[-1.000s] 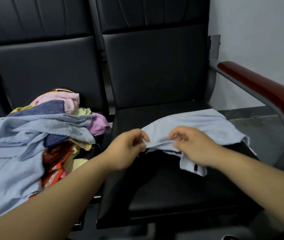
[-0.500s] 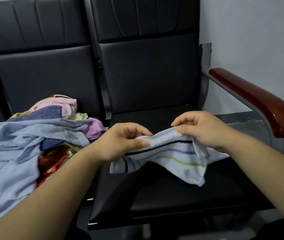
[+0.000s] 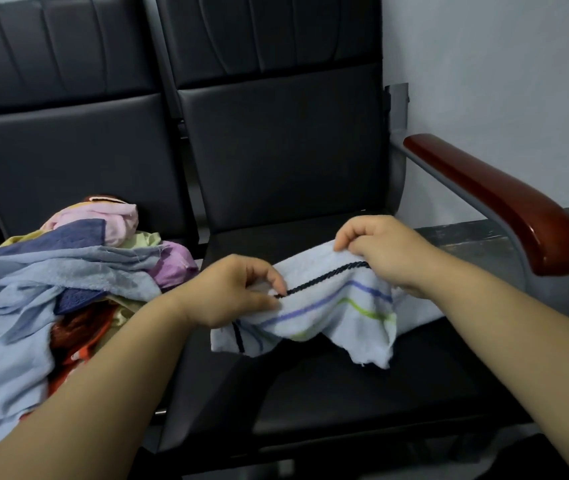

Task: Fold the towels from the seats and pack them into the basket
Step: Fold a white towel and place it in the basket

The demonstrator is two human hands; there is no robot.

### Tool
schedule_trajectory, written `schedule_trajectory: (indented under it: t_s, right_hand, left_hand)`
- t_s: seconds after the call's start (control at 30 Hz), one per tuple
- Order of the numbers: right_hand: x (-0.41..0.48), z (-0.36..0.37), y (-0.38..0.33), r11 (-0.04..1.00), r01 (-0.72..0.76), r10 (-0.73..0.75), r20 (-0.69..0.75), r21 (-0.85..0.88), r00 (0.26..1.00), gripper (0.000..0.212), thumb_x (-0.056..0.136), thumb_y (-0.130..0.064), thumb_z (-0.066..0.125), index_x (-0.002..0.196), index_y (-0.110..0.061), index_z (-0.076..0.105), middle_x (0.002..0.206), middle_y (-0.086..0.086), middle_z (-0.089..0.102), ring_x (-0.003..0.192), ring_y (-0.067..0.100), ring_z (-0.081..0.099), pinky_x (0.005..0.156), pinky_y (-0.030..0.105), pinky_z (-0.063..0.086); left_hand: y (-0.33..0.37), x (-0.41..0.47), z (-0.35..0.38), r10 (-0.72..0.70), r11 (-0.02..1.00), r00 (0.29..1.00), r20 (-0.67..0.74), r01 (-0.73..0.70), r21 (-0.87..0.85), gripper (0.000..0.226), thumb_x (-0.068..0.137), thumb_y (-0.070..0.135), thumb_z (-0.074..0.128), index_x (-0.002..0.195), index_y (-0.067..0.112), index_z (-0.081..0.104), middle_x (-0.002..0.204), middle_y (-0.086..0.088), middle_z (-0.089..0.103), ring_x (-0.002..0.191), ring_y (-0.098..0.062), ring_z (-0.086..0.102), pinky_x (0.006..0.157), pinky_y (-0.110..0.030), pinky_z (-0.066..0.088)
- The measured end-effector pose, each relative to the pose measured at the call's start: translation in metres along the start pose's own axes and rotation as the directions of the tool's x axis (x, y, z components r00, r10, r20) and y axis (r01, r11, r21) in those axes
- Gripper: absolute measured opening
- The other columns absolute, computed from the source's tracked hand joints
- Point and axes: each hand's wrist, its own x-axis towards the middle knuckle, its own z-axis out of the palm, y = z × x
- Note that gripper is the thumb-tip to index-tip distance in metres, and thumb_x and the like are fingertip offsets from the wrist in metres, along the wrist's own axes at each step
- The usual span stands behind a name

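striped towel (image 3: pixel 338 306): pale blue, 3 stripes, raised, sagging over right seat (image 3: pixel 345 393) | towel pile (image 3: pixel 68 271): heaped on left seat (image 3: pixel 68 161)

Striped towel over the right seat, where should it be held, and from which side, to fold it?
Pinch the striped towel along its top edge, hands apart, fingers coming from above, as the left hand and right hand do. The lower edge hangs crumpled over the seat, so the top edge likely folds straightest.

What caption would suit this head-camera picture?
Left hand and right hand pinch a striped towel over a black seat, beside a heap of unfolded towels.
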Motion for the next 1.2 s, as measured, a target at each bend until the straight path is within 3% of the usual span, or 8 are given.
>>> schedule_trajectory:
  t_s: [0.2, 0.33, 0.47, 0.63, 0.77, 0.87, 1.07, 1.2]
  right_hand:
    - [-0.002, 0.003, -0.005, 0.93, 0.244, -0.109, 0.427, -0.275, 0.898, 0.021, 0.085, -0.018, 0.078, 0.087, -0.038, 0.082, 0.092, -0.02, 0.075, 0.09, 0.001, 0.069, 0.087, 0.02, 0.054]
    - [0.011, -0.004, -0.004, 0.934, 0.128, -0.064, 0.197, -0.335, 0.978, 0.033, 0.089, -0.013, 0.066, 0.076, -0.039, 0.08, 0.076, -0.015, 0.074, 0.07, 0.008, 0.067, 0.074, 0.03, 0.057]
    - [0.017, -0.002, -0.006, 0.997, -0.077, 0.077, -0.103, 0.005, 0.992, 0.041, 0.09, -0.009, 0.049, 0.067, -0.027, 0.078, 0.065, 0.005, 0.068, 0.063, 0.029, 0.06, 0.054, 0.037, 0.053]
    - [0.011, -0.002, -0.012, 0.982, 0.098, -0.107, 0.044, 0.163, 0.993, 0.031, 0.091, -0.006, 0.065, 0.072, -0.027, 0.078, 0.079, -0.007, 0.073, 0.079, 0.006, 0.064, 0.074, 0.021, 0.05]
    - [0.007, -0.006, -0.003, 0.93, 0.224, -0.071, 0.454, -0.291, 0.888, 0.017, 0.082, -0.024, 0.084, 0.085, -0.041, 0.081, 0.095, -0.026, 0.073, 0.094, -0.005, 0.065, 0.088, 0.015, 0.052]
    - [0.013, -0.005, 0.001, 0.888, 0.172, -0.025, 0.328, -0.426, 0.945, 0.029, 0.089, -0.017, 0.071, 0.081, -0.042, 0.081, 0.091, -0.018, 0.076, 0.088, 0.006, 0.069, 0.088, 0.031, 0.057]
    - [0.019, 0.001, -0.003, 1.0, 0.03, -0.03, -0.094, -0.005, 0.995, 0.043, 0.091, 0.0, 0.046, 0.071, -0.027, 0.073, 0.057, -0.007, 0.058, 0.052, 0.012, 0.047, 0.049, 0.026, 0.039]
    - [0.009, 0.003, -0.015, 0.984, 0.118, -0.126, 0.053, 0.131, 0.991, 0.031, 0.092, -0.009, 0.067, 0.075, -0.032, 0.078, 0.078, -0.012, 0.073, 0.075, 0.005, 0.066, 0.073, 0.018, 0.049]
  left_hand:
    - [0.001, 0.01, -0.003, -0.021, 0.943, 0.894, -0.448, -0.132, -0.307, 0.02, 0.099, 0.004, 0.059, 0.09, 0.019, 0.069, 0.073, -0.002, 0.061, 0.062, -0.015, 0.054, 0.054, -0.023, 0.046]
    - [0.011, 0.006, -0.004, 0.115, 0.939, 0.966, -0.232, -0.182, -0.293, 0.012, 0.095, 0.004, 0.066, 0.096, 0.014, 0.072, 0.09, 0.007, 0.072, 0.083, -0.004, 0.063, 0.074, -0.017, 0.05]
    - [0.0, 0.004, -0.007, -0.034, 0.995, 0.994, 0.102, 0.043, -0.087, 0.021, 0.087, 0.011, 0.079, 0.096, 0.03, 0.076, 0.094, 0.004, 0.076, 0.08, -0.011, 0.071, 0.07, -0.024, 0.056]
    - [-0.009, 0.009, -0.006, -0.03, 0.988, 0.951, -0.306, -0.018, -0.154, 0.021, 0.094, 0.0, 0.065, 0.09, 0.019, 0.072, 0.079, 0.002, 0.067, 0.072, -0.006, 0.056, 0.066, -0.019, 0.046]
    - [0.003, 0.009, -0.006, -0.076, 0.872, 0.881, -0.468, -0.168, -0.459, 0.032, 0.099, -0.005, 0.052, 0.083, 0.018, 0.068, 0.083, -0.001, 0.065, 0.073, -0.008, 0.056, 0.063, -0.017, 0.046]
    - [0.016, 0.005, -0.004, 0.015, 0.882, 0.917, -0.399, -0.2, -0.427, 0.021, 0.099, -0.001, 0.058, 0.087, 0.013, 0.068, 0.085, -0.008, 0.065, 0.074, -0.012, 0.058, 0.063, -0.022, 0.048]
    - [0.012, 0.001, -0.001, 0.007, 0.999, 0.999, 0.052, -0.008, 0.036, 0.013, 0.091, 0.012, 0.074, 0.094, 0.025, 0.075, 0.08, 0.016, 0.071, 0.065, -0.002, 0.065, 0.06, -0.017, 0.052]
    - [0.001, 0.008, -0.002, 0.002, 0.991, 0.936, -0.351, -0.049, -0.124, 0.023, 0.097, 0.005, 0.063, 0.085, 0.024, 0.07, 0.072, 0.005, 0.063, 0.061, -0.01, 0.057, 0.058, -0.019, 0.045]
